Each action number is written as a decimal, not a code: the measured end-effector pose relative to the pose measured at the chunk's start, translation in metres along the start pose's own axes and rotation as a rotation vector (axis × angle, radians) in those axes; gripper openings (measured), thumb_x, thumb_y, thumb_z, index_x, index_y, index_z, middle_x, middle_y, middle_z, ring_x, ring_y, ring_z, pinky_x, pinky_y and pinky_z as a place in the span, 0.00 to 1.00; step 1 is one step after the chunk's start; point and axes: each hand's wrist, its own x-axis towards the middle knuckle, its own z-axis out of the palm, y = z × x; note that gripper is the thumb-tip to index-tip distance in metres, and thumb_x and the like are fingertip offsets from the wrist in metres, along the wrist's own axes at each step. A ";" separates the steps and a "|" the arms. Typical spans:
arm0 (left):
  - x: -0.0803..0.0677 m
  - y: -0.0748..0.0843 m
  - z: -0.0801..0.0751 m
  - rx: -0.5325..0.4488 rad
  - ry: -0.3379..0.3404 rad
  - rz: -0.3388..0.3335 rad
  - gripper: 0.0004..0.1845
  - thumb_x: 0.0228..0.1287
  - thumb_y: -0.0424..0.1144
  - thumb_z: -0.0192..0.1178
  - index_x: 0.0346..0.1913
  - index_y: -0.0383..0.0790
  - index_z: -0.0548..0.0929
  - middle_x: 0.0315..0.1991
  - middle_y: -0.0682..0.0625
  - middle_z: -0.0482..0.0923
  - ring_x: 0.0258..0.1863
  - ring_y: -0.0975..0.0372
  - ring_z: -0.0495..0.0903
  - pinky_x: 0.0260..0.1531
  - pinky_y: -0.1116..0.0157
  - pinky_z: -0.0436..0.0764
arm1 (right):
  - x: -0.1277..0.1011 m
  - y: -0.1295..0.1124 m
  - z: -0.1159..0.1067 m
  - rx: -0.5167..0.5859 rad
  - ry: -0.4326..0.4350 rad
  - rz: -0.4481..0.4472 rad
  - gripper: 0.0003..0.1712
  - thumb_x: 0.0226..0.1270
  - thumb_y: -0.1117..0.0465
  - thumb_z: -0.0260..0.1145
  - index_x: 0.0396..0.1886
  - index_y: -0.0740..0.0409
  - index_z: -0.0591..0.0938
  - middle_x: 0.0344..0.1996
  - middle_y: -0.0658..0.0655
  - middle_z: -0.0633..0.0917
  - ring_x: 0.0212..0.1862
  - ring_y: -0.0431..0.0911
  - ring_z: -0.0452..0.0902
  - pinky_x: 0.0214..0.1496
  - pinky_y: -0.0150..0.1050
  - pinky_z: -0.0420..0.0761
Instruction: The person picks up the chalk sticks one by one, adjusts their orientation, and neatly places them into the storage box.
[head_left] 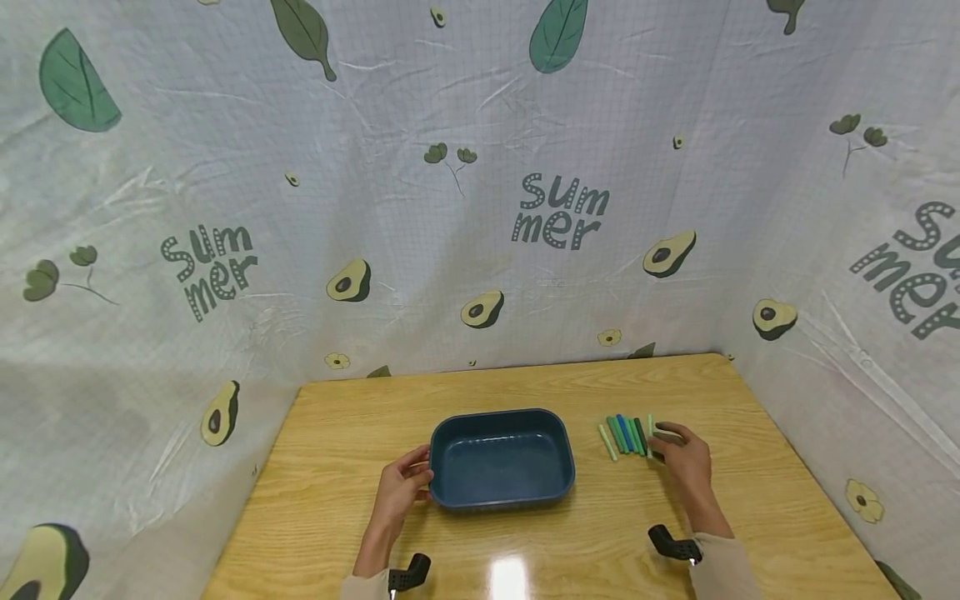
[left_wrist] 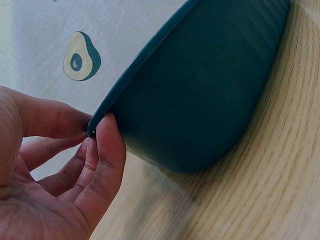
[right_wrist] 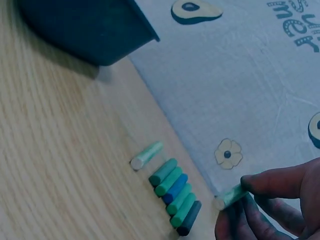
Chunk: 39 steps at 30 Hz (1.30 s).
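A deep dark blue rectangular tray (head_left: 502,471) stands on the table with nothing inside. My left hand (head_left: 397,493) pinches its left rim between thumb and fingers; the left wrist view shows the tray's outer wall (left_wrist: 200,85) close up. On the right, my right hand (head_left: 684,458) holds a pale green chalk stick (right_wrist: 229,197) by one end, between thumb and fingertips. Beside it lies a row of several chalk sticks: green ones, a blue one (right_wrist: 175,188) and a dark one (right_wrist: 189,218). Another pale green chalk stick (head_left: 607,443) lies at the row's left end, slightly apart.
The wooden table (head_left: 352,408) reaches back to a white patterned sheet (head_left: 420,250), which also hangs along the left and right sides. Between the tray and the chalk row is a strip of bare wood. A black wrist camera mount (head_left: 673,546) sits on my right wrist.
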 end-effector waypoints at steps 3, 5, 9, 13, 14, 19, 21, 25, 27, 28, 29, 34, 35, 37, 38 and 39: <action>0.000 0.000 0.000 0.002 0.000 -0.001 0.25 0.64 0.24 0.57 0.65 0.31 0.74 0.58 0.33 0.74 0.40 0.62 0.77 0.29 0.60 0.84 | 0.000 -0.005 -0.001 0.066 -0.065 0.006 0.29 0.68 0.65 0.63 0.67 0.66 0.70 0.53 0.65 0.83 0.35 0.29 0.80 0.46 0.37 0.85; 0.000 0.000 0.000 0.000 0.002 -0.005 0.25 0.64 0.24 0.57 0.65 0.32 0.74 0.58 0.34 0.75 0.40 0.62 0.77 0.29 0.60 0.84 | -0.001 -0.009 -0.001 0.092 -0.105 0.004 0.30 0.69 0.64 0.63 0.69 0.66 0.68 0.54 0.63 0.82 0.37 0.30 0.81 0.50 0.40 0.84; 0.001 0.000 0.000 -0.003 0.005 -0.005 0.25 0.63 0.24 0.56 0.65 0.32 0.74 0.57 0.34 0.75 0.40 0.62 0.77 0.28 0.62 0.83 | 0.000 -0.015 0.000 0.111 -0.167 -0.016 0.31 0.71 0.61 0.62 0.70 0.64 0.66 0.53 0.56 0.82 0.40 0.29 0.80 0.54 0.43 0.83; 0.004 0.000 -0.001 -0.004 0.007 -0.003 0.25 0.63 0.24 0.56 0.65 0.32 0.74 0.57 0.34 0.75 0.40 0.62 0.77 0.27 0.62 0.83 | 0.000 -0.022 0.001 0.113 -0.216 -0.054 0.31 0.72 0.61 0.61 0.71 0.64 0.65 0.53 0.56 0.82 0.41 0.29 0.80 0.54 0.41 0.83; 0.004 0.000 -0.001 -0.005 0.006 -0.002 0.25 0.63 0.24 0.56 0.65 0.32 0.74 0.57 0.34 0.75 0.39 0.62 0.77 0.27 0.62 0.83 | 0.000 -0.024 0.002 0.109 -0.226 -0.062 0.31 0.72 0.61 0.61 0.71 0.64 0.65 0.53 0.58 0.81 0.41 0.29 0.80 0.54 0.41 0.83; 0.003 0.000 -0.001 -0.012 0.000 -0.001 0.25 0.64 0.24 0.56 0.65 0.32 0.74 0.57 0.34 0.74 0.39 0.63 0.77 0.26 0.63 0.83 | -0.002 -0.033 0.007 0.092 -0.280 -0.081 0.32 0.73 0.60 0.59 0.72 0.65 0.62 0.64 0.71 0.71 0.41 0.29 0.79 0.57 0.44 0.82; 0.003 0.001 0.000 -0.015 -0.004 -0.001 0.25 0.64 0.24 0.56 0.65 0.31 0.74 0.58 0.34 0.74 0.39 0.63 0.77 0.26 0.63 0.83 | -0.003 -0.037 0.010 0.094 -0.298 -0.086 0.32 0.73 0.61 0.59 0.72 0.65 0.62 0.64 0.71 0.70 0.42 0.31 0.79 0.57 0.46 0.81; 0.001 0.002 0.001 -0.019 -0.004 -0.005 0.25 0.64 0.24 0.56 0.65 0.30 0.73 0.58 0.33 0.73 0.38 0.63 0.77 0.26 0.64 0.83 | -0.006 -0.045 0.016 0.108 -0.333 -0.101 0.33 0.72 0.61 0.61 0.72 0.65 0.62 0.63 0.70 0.71 0.44 0.36 0.81 0.56 0.46 0.82; 0.001 0.001 0.001 -0.018 0.002 -0.004 0.25 0.63 0.24 0.56 0.65 0.30 0.74 0.57 0.33 0.74 0.38 0.63 0.77 0.26 0.64 0.83 | -0.007 -0.049 0.020 0.120 -0.357 -0.110 0.33 0.72 0.61 0.61 0.72 0.65 0.62 0.63 0.70 0.72 0.44 0.37 0.82 0.55 0.46 0.82; 0.000 0.001 0.001 -0.013 0.001 0.002 0.25 0.64 0.24 0.56 0.65 0.30 0.73 0.57 0.33 0.73 0.38 0.63 0.77 0.26 0.64 0.83 | -0.008 -0.051 0.022 0.124 -0.367 -0.114 0.33 0.71 0.61 0.62 0.72 0.65 0.63 0.62 0.70 0.72 0.44 0.37 0.82 0.55 0.45 0.83; 0.000 0.001 0.001 -0.014 0.003 -0.001 0.25 0.63 0.24 0.56 0.65 0.30 0.73 0.57 0.33 0.73 0.38 0.64 0.77 0.26 0.64 0.83 | -0.009 -0.053 0.024 0.124 -0.380 -0.122 0.33 0.71 0.61 0.62 0.72 0.66 0.62 0.62 0.70 0.72 0.44 0.37 0.81 0.55 0.45 0.83; 0.002 -0.002 0.000 -0.005 -0.006 0.008 0.25 0.63 0.24 0.56 0.65 0.31 0.74 0.57 0.33 0.74 0.39 0.63 0.77 0.26 0.63 0.83 | -0.012 -0.063 0.033 0.136 -0.416 -0.132 0.33 0.71 0.61 0.62 0.72 0.64 0.63 0.61 0.67 0.73 0.44 0.36 0.80 0.52 0.40 0.83; 0.002 -0.002 0.000 -0.010 -0.003 0.002 0.25 0.63 0.24 0.57 0.65 0.32 0.74 0.57 0.34 0.74 0.39 0.62 0.77 0.27 0.63 0.83 | -0.013 -0.065 0.035 0.139 -0.427 -0.138 0.33 0.71 0.61 0.62 0.72 0.64 0.63 0.61 0.67 0.73 0.44 0.37 0.80 0.52 0.40 0.83; 0.002 -0.002 0.000 -0.010 -0.002 0.001 0.25 0.63 0.25 0.56 0.65 0.32 0.74 0.57 0.34 0.74 0.39 0.62 0.77 0.27 0.63 0.83 | -0.014 -0.068 0.039 0.153 -0.446 -0.141 0.33 0.71 0.61 0.62 0.71 0.64 0.63 0.61 0.68 0.73 0.44 0.38 0.80 0.52 0.40 0.83; 0.002 -0.001 -0.001 -0.008 -0.001 0.002 0.25 0.63 0.24 0.56 0.65 0.32 0.74 0.57 0.34 0.74 0.39 0.62 0.77 0.27 0.62 0.83 | -0.015 -0.070 0.041 0.159 -0.459 -0.145 0.33 0.71 0.61 0.62 0.71 0.64 0.63 0.61 0.68 0.73 0.44 0.38 0.80 0.52 0.40 0.83; 0.002 -0.001 -0.001 -0.008 0.000 -0.001 0.25 0.63 0.24 0.56 0.65 0.32 0.74 0.57 0.34 0.74 0.39 0.62 0.77 0.27 0.62 0.83 | -0.016 -0.072 0.043 0.166 -0.473 -0.148 0.34 0.71 0.61 0.62 0.72 0.65 0.62 0.61 0.69 0.73 0.45 0.39 0.80 0.52 0.40 0.83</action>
